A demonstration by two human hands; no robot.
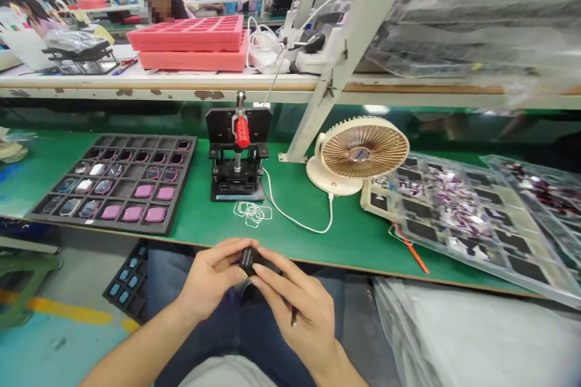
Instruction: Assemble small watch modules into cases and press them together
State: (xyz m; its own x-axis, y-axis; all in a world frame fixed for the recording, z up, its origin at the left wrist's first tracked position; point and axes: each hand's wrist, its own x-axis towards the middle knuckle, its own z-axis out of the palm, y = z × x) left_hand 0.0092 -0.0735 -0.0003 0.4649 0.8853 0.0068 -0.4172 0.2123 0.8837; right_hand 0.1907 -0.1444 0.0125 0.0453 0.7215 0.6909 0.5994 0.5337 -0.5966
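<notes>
Above my lap, just off the front edge of the green bench, a small black block-shaped part (247, 259) is pinched between my hands. My left hand (215, 278) grips its left side with thumb and fingertips. The fingers of my right hand (299, 296) press on its right side. A thin dark stick (294, 315) pokes out from under the right hand's fingers; its kind is unclear. Beyond the hands lies a loose heap of thin white ring gaskets (252, 213). Behind them stands a black toggle-clamp press (238, 163) with a red handle.
A grey foam tray (175, 208) with watch cases lies left. A beige fan (363, 154) and its white cable (299, 227) stand right of the press. Farther right are clear parts trays (454, 208) and an orange stick (413, 251). A slanted post (345, 48) supports the shelf.
</notes>
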